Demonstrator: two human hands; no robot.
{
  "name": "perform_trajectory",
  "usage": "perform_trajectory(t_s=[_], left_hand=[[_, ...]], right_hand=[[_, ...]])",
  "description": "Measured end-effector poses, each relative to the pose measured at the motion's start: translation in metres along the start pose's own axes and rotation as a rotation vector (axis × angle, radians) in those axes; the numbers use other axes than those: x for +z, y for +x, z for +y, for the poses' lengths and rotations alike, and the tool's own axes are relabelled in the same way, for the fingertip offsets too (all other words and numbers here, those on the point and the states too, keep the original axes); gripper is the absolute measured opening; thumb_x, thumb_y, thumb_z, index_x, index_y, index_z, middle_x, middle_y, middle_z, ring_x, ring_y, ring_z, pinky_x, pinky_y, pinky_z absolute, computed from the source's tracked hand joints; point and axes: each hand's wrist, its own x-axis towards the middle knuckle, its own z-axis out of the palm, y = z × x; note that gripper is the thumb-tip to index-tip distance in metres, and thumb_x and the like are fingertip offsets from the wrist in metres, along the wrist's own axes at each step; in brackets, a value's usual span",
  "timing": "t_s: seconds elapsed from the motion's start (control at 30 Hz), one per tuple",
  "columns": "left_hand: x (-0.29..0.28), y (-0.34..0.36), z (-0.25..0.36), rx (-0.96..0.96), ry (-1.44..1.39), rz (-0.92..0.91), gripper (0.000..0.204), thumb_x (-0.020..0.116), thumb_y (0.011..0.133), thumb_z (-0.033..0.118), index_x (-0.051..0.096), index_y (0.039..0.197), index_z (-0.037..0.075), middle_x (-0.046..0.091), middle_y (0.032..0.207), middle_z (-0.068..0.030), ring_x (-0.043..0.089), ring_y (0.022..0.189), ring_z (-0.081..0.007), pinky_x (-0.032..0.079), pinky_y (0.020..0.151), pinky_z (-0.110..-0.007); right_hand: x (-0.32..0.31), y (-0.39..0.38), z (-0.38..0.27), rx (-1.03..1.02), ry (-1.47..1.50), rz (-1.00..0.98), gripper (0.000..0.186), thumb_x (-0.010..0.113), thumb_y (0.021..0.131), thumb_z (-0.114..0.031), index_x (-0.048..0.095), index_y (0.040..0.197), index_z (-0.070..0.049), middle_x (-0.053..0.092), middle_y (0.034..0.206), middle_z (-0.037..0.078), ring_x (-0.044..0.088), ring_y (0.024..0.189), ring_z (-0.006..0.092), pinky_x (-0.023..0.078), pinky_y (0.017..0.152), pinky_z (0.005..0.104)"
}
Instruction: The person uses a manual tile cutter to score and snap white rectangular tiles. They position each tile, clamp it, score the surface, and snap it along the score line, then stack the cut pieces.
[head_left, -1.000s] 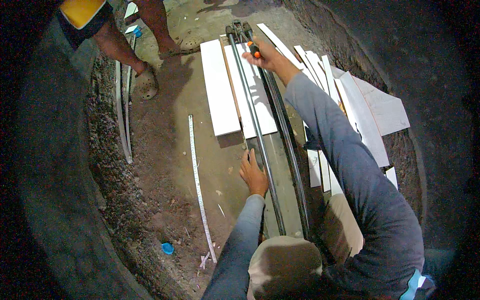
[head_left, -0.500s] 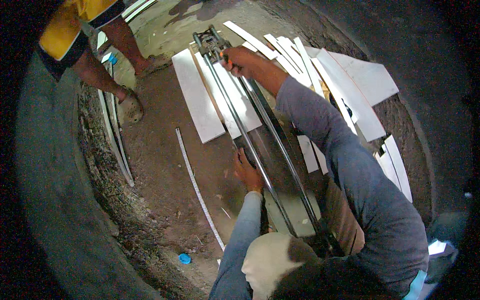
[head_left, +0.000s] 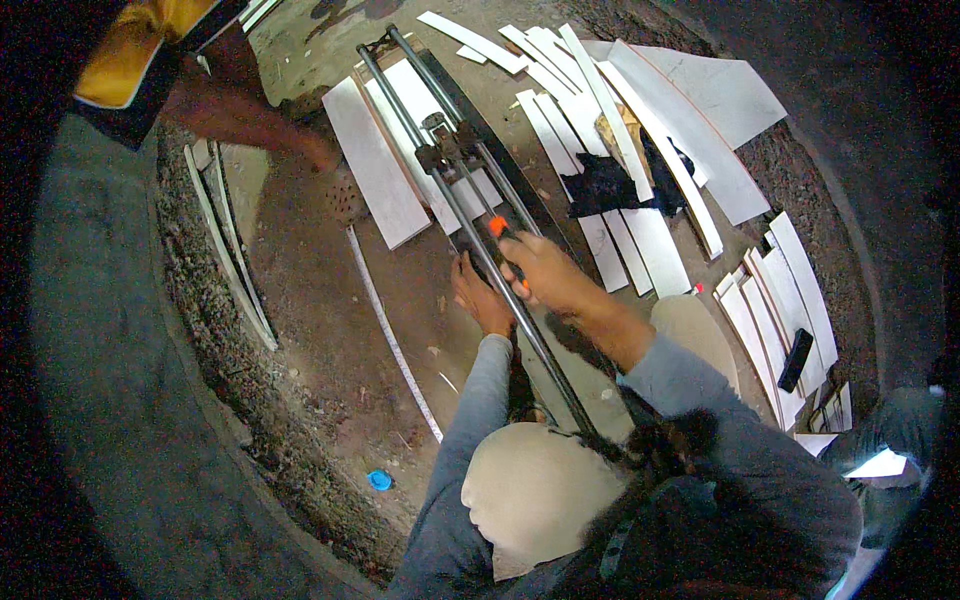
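Note:
A manual tile cutter (head_left: 543,352) with two long metal rails lies on the ground in front of me. My right hand (head_left: 550,275) is closed around its handle (head_left: 497,226), which has orange parts, roughly midway along the rails. The sliding carriage (head_left: 440,150) sits just beyond that hand. Under the rails lies a white tile (head_left: 408,92); another white tile piece (head_left: 375,165) is at the cutter's left side. My left hand (head_left: 482,298) rests low beside the left rail, fingers extended against the cutter's base near the tile's near end. Its fingertips are partly hidden.
White tile strips (head_left: 560,75) and larger offcuts (head_left: 700,85) lie to the right, with a black cloth (head_left: 610,185) among them. A measuring tape (head_left: 385,330) and a blue cap (head_left: 379,480) are left. Another person's sandalled foot (head_left: 345,195) stands near the tiles.
My right hand has drawn the handle and carriage along the rails toward me. The left hand stays low by the rail. The other person's foot has shifted right, closer to the tiles.

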Motion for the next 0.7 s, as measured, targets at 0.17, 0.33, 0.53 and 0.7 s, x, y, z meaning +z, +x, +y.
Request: perform_trajectory(t_s=[0.17,0.33,0.53,0.7], left_hand=[[0.003,-0.012,0.012,-0.005,0.070,-0.028,0.054,0.056,0.101,0.022,0.043,0.152,0.006,0.040,0.156,-0.0195,0.036,0.145,-0.0384,0.025,0.119,-0.050],[-0.014,-0.020,-0.004,0.022,0.026,0.017,0.052,0.056,0.102,0.019,0.044,0.151,0.006,0.040,0.156,-0.0190,0.036,0.145,-0.0376,0.026,0.117,-0.051],[-0.010,-0.018,-0.018,-0.076,0.120,-0.062,0.050,0.056,0.103,0.018,0.045,0.151,0.008,0.040,0.157,-0.0156,0.037,0.145,-0.0367,0.027,0.116,-0.055],[-0.004,-0.015,-0.024,-0.022,0.042,0.018,0.050,0.055,0.103,0.019,0.045,0.151,0.007,0.040,0.157,-0.0171,0.037,0.146,-0.0376,0.026,0.118,-0.055]], right_hand=[[-0.021,-0.042,-0.002,0.385,0.148,0.061,0.019,0.066,0.094,-0.016,0.066,0.106,-0.001,0.066,0.105,0.025,0.068,0.083,0.0380,0.055,0.071,0.0470],[0.010,-0.054,0.015,0.153,-0.125,0.087,0.022,0.056,0.102,-0.027,0.061,0.109,-0.006,0.059,0.087,0.006,0.053,0.060,0.0157,0.042,0.052,0.0309],[0.011,-0.063,0.049,0.102,-0.069,0.063,0.022,0.052,0.105,-0.032,0.056,0.108,-0.011,0.054,0.076,-0.003,0.043,0.049,0.0064,0.033,0.043,0.0250],[0.007,-0.076,0.061,0.082,-0.203,0.017,0.021,0.050,0.106,-0.031,0.053,0.108,-0.011,0.053,0.074,-0.003,0.043,0.049,0.0068,0.033,0.044,0.0252]])
